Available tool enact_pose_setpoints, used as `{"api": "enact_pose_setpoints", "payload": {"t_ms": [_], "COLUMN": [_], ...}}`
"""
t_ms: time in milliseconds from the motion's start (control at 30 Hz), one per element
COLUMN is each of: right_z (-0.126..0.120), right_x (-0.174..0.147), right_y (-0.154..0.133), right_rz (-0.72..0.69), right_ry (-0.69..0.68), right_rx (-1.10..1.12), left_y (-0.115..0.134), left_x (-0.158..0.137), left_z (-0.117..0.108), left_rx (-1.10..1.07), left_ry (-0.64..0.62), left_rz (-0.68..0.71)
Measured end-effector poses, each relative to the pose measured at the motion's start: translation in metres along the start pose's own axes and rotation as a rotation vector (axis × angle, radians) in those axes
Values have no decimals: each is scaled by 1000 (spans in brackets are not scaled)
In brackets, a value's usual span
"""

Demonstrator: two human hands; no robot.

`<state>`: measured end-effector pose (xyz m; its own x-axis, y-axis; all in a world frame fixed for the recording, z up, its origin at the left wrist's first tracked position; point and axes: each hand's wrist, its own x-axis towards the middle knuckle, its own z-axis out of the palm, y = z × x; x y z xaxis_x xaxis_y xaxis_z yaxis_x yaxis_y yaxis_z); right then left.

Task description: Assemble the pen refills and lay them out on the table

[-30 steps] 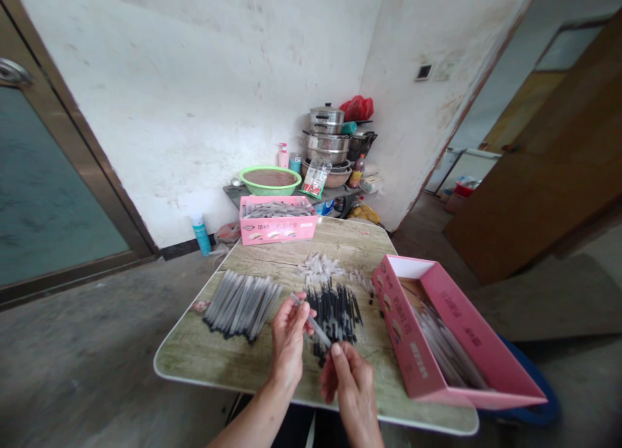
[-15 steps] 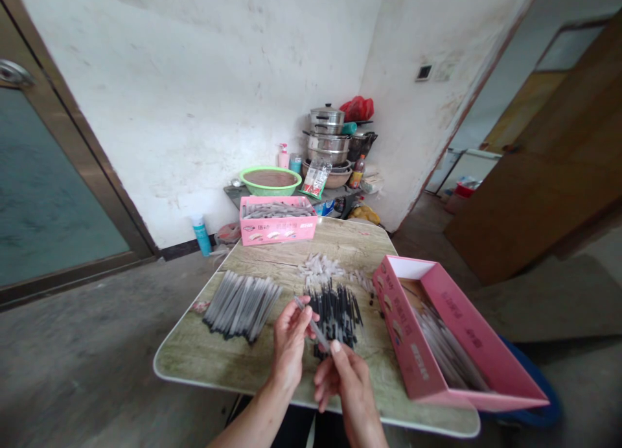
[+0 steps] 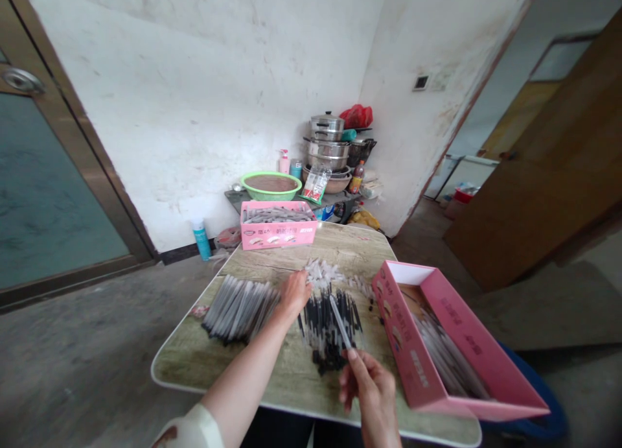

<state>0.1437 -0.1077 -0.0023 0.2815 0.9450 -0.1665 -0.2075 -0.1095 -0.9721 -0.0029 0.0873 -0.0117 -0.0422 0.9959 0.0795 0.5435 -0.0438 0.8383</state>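
My right hand (image 3: pixel 369 380) pinches a translucent pen barrel (image 3: pixel 341 323) near its lower end, tilted up over a spread of black pen refills (image 3: pixel 335 308). My left hand (image 3: pixel 295 291) reaches to the near left edge of a heap of small whitish translucent pieces (image 3: pixel 324 273). Its fingertips are mostly hidden, so I cannot tell whether they grip a piece. To the left of that hand lies a row of translucent pens with dark ends (image 3: pixel 240 308), side by side on the table (image 3: pixel 194 364).
A pink box (image 3: pixel 278 236) full of pens stands at the table's far edge. On the right a larger open pink box (image 3: pixel 408 351) holds more translucent barrels. Behind the table are a green basin (image 3: pixel 271 195), stacked steel pots (image 3: pixel 328 151) and bottles.
My left hand has let go of the pen barrel and moved forward to the heap of whitish pieces. My right hand keeps the barrel, now pointing more upright and slightly to the right.
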Motion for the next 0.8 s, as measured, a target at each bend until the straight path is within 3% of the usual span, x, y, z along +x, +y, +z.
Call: {"api": "enact_pose_setpoints", "payload": {"t_ms": [167,400,600,800], "right_z": [-3,-2,-1,3], "right_x": [-1,-2,-1,-12], "right_y": [0,-1,0,-12], "right_rz": [10,19,17,-94], "right_ry": [-2,8,5,-8], "right_rx": [2,-7,-22,-265], "left_y": [0,-5,4,14], "left_x": [12,18,12,-31], "left_z": [14,12,-1,-24], "left_rx": [101,58,-231,-635], "left_ry": [18,22,36,-44], "left_rz": [9,-24,-31,-70]}}
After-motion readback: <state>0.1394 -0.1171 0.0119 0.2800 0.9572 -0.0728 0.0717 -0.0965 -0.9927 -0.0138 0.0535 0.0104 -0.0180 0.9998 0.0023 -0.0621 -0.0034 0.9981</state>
